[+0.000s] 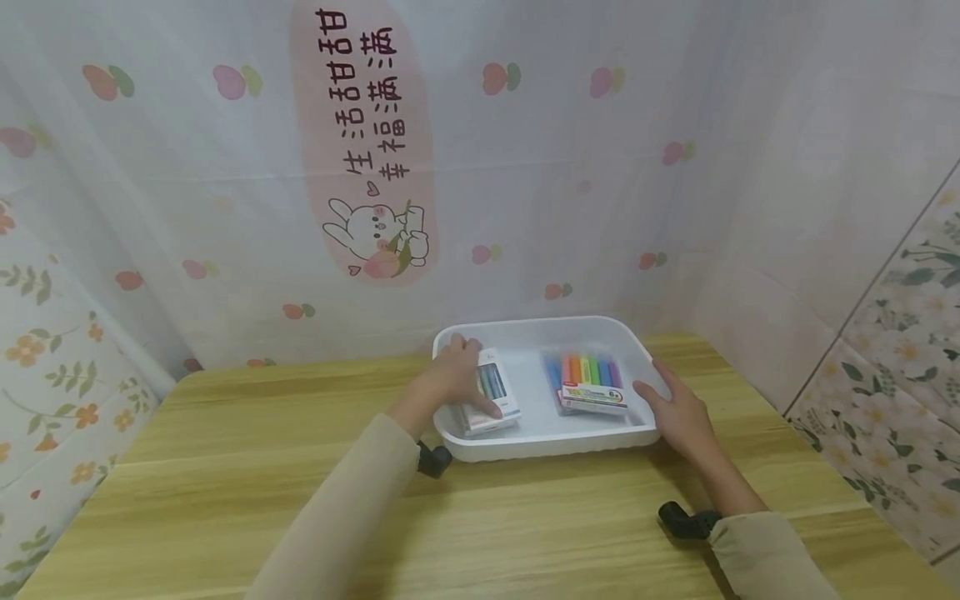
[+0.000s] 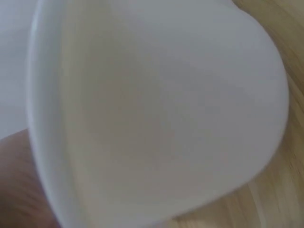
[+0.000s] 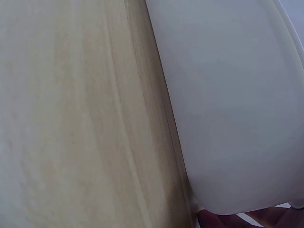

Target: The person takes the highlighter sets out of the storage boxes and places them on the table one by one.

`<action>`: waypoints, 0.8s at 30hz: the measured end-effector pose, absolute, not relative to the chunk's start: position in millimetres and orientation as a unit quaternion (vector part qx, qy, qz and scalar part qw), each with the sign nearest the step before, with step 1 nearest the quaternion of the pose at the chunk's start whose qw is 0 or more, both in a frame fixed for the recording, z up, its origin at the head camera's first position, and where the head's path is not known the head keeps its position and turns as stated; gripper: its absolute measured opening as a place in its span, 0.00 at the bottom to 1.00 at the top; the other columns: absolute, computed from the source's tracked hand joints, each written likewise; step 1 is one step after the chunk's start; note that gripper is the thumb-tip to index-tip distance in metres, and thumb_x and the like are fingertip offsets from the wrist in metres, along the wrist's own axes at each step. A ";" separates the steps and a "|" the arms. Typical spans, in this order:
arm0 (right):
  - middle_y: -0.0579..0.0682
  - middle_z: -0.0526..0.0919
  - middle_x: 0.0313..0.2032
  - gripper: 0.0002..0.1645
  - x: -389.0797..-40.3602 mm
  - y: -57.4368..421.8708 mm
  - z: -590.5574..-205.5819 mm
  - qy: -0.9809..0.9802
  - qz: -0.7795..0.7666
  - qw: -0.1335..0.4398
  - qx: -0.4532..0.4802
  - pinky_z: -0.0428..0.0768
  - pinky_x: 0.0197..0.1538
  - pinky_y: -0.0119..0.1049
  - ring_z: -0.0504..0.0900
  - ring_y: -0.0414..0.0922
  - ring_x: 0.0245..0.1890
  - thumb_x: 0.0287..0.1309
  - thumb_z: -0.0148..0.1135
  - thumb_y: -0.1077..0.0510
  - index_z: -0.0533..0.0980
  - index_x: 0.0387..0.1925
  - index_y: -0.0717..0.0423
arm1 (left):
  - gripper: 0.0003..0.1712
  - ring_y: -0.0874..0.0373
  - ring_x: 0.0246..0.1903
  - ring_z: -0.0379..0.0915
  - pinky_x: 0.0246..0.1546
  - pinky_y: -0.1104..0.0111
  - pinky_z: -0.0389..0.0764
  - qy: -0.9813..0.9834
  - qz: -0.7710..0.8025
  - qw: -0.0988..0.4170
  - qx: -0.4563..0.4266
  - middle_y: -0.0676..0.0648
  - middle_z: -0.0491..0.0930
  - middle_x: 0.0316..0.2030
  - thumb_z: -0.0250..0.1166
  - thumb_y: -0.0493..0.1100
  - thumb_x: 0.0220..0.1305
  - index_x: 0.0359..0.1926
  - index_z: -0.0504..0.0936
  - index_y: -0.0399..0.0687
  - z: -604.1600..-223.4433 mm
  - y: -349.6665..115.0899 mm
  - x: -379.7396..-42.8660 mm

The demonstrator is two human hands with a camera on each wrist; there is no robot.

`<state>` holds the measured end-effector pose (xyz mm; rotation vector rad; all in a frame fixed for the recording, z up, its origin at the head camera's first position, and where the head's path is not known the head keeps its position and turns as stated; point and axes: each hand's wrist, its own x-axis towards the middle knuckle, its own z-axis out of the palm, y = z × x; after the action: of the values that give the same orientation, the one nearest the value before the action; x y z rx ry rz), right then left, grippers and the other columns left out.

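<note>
Peach-printed curtain [image 1: 525,192] folds hang beyond our wood-grained table [image 1: 300,475], where a white tray [image 1: 540,442] stands by the far edge. We see the left hand [image 1: 447,377] spanning a white windowed box [image 1: 507,393] at the tray's left end, fingers clamped on it, seemingly to control its position. The right hand's [image 1: 681,414] fingers grip the tray's right wall, probably steadying it; overlapping rainbow-coloured packs [image 1: 596,385] lie inside, right of centre.

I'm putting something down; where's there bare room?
The table is bare left of the tray, between curtain and left sleeve, and in front, between that and the right sleeve. Inside, a gap runs between white box and colourful pack. The tray's ends are crowded: left hand on the box, right hand gripping the rim.
</note>
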<state>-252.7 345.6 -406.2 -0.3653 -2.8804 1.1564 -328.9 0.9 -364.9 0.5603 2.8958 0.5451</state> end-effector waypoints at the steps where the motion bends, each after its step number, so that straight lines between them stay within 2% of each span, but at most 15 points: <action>1: 0.68 0.44 0.79 0.50 -252.5 345.5 -406.1 -0.922 0.370 0.007 -0.117 0.52 0.71 0.75 0.47 0.74 0.76 0.72 0.40 0.30 0.39 0.81 0.49 | 0.68 0.47 0.57 0.69 0.68 0.54 0.74 0.960 0.201 0.068 0.184 0.38 0.63 0.65 0.85 0.63 0.36 0.73 0.61 0.42 -365.7 -0.8 -329.4; 5: 0.68 0.44 0.79 0.50 -251.8 344.7 -405.8 -0.921 0.372 0.004 -0.118 0.52 0.72 0.75 0.47 0.74 0.76 0.73 0.41 0.30 0.39 0.81 0.49 | 0.61 0.46 0.57 0.70 0.67 0.53 0.74 0.943 0.272 0.057 0.183 0.36 0.64 0.66 0.86 0.55 0.38 0.71 0.65 0.44 -369.4 -7.7 -331.2; 9: 0.68 0.44 0.78 0.50 -250.9 344.3 -405.4 -0.921 0.372 0.006 -0.118 0.52 0.72 0.75 0.47 0.74 0.76 0.73 0.40 0.30 0.39 0.81 0.49 | 0.52 0.49 0.51 0.71 0.61 0.54 0.78 0.925 0.324 0.056 0.192 0.39 0.70 0.58 0.85 0.49 0.43 0.68 0.68 0.45 -372.8 -13.0 -332.9; 12: 0.69 0.45 0.78 0.50 -250.3 344.1 -405.1 -0.921 0.372 0.007 -0.119 0.52 0.71 0.75 0.48 0.74 0.76 0.73 0.40 0.30 0.39 0.81 0.50 | 0.48 0.49 0.51 0.72 0.59 0.54 0.78 0.910 0.358 0.055 0.199 0.41 0.71 0.55 0.84 0.45 0.45 0.66 0.70 0.47 -375.1 -15.4 -332.6; 15: 0.69 0.45 0.78 0.50 -250.0 344.1 -405.2 -0.921 0.372 0.007 -0.118 0.52 0.71 0.75 0.48 0.74 0.76 0.73 0.40 0.30 0.39 0.81 0.50 | 0.46 0.48 0.53 0.72 0.60 0.53 0.78 0.899 0.383 0.044 0.207 0.42 0.71 0.55 0.84 0.44 0.45 0.66 0.71 0.49 -377.5 -16.9 -330.5; 24: 0.69 0.45 0.78 0.50 -251.0 345.0 -405.2 -0.923 0.368 0.012 -0.113 0.52 0.72 0.74 0.48 0.74 0.76 0.72 0.41 0.30 0.39 0.81 0.51 | 0.45 0.45 0.56 0.71 0.61 0.49 0.77 0.873 0.445 -0.002 0.201 0.39 0.69 0.66 0.80 0.35 0.47 0.68 0.73 0.55 -383.2 -22.8 -331.3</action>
<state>-251.0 345.0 -405.2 -0.3538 -2.8771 1.1470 -331.3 -22.8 -383.2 0.6308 2.7449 1.4006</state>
